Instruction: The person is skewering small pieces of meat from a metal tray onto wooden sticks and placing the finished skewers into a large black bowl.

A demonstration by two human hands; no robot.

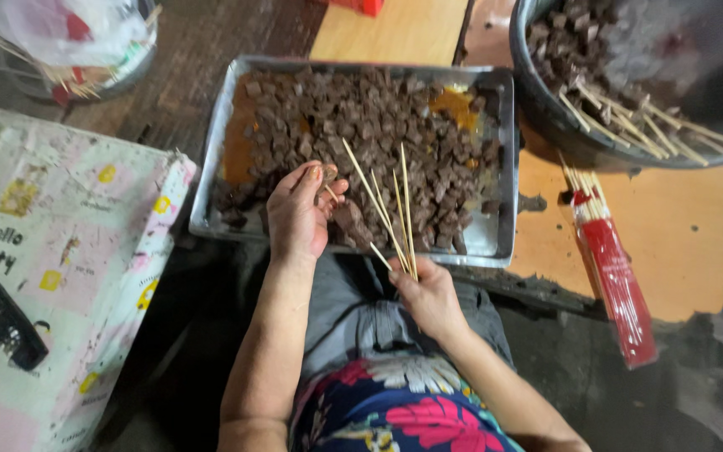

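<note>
A metal tray (504,167) full of dark brown meat cubes (378,125) lies in front of me. My left hand (299,213) rests on the cubes at the tray's near edge, its fingertips pinching a cube. Just below the tray's near rim, my right hand (428,293) grips a small bundle of thin bamboo skewers (391,205) that fan up over the meat.
A dark round bowl (546,109) at the top right holds more meat cubes and loaded skewers. A red packet of skewers (617,280) lies on the orange board (679,226). A patterned cloth (52,268) covers the left; a plastic bag (69,33) sits top left.
</note>
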